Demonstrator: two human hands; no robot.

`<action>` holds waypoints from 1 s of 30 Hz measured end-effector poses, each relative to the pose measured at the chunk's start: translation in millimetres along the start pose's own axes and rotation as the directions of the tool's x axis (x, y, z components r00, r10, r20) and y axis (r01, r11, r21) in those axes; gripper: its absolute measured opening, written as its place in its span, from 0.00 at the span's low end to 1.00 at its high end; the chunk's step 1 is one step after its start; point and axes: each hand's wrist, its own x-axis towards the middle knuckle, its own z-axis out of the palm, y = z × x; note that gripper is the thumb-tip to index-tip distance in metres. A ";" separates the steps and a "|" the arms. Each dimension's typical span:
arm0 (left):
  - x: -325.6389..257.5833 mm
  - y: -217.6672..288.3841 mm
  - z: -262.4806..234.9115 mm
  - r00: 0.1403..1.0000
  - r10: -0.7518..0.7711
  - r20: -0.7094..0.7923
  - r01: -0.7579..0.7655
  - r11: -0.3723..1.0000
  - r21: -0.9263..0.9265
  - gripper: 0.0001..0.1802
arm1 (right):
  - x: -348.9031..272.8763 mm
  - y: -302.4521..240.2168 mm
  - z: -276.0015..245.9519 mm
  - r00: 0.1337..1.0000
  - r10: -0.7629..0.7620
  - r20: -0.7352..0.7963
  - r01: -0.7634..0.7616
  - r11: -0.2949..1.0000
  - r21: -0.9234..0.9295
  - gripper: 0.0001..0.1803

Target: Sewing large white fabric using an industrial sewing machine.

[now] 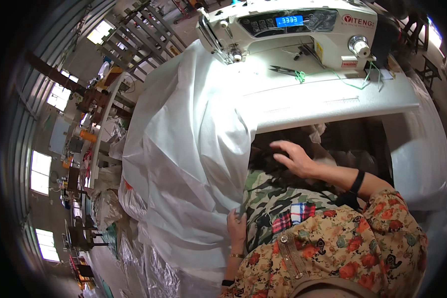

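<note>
A big sheet of white fabric (184, 149) hangs off the left end of the white sewing table (333, 102) and down toward the floor. My left hand (237, 226) lies against the fabric's lower right edge, next to the camouflage cloth (263, 203) on my lap; its fingertips are hidden in the fold. My right hand (295, 158) reaches under the table's front edge with its fingers spread, resting on a dark mass (268, 161) there. It holds nothing that I can see. A black band sits on that wrist.
A white sewing machine (293, 25) with a blue lit display stands at the back of the table. Thread snips (283, 70) and loose green thread (333, 74) lie beside it. Shiny white bags (134, 248), racks and benches fill the workshop floor on the left.
</note>
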 end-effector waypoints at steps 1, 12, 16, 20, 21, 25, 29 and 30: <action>-11.7 -20.2 10.5 0.990 -0.126 -0.059 0.123 0.991 -0.057 0.22 | 4.4 13.2 9.8 0.995 0.097 0.040 -0.097 0.995 -0.006 0.20; -1.8 -125.6 -40.8 0.527 -0.670 -0.522 0.799 0.600 0.035 0.40 | 85.5 57.8 92.3 0.922 0.337 0.193 -0.349 0.937 0.033 0.21; 18.7 -160.5 -192.2 0.284 -0.195 -0.939 0.895 0.406 0.186 0.51 | 95.7 61.3 97.9 0.990 0.103 0.100 -0.113 0.988 0.106 0.24; 64.5 -10.8 -380.4 0.139 0.516 -0.845 0.660 0.588 0.468 0.38 | 88.9 -8.7 82.9 0.889 -0.034 0.457 -0.137 0.932 0.336 0.24; 85.8 19.5 -403.6 0.090 0.623 -0.777 0.562 0.612 0.556 0.38 | 73.5 -23.7 74.6 0.838 -0.083 0.539 -0.156 0.910 0.384 0.24; 159.1 -37.0 -486.9 0.789 0.122 -0.603 0.435 0.583 0.687 0.35 | 68.3 -91.4 100.1 0.503 -0.191 0.843 -0.609 0.614 0.502 0.20; 208.5 -89.2 -455.6 0.943 0.119 -0.311 0.146 0.691 0.708 0.25 | 68.0 -114.3 96.7 0.333 -0.109 0.937 -0.719 0.613 0.327 0.20; 232.6 -68.7 -421.2 0.922 0.226 -0.313 0.007 0.801 0.598 0.23 | 70.4 -108.2 97.8 0.431 -0.042 0.901 -0.665 0.660 0.349 0.20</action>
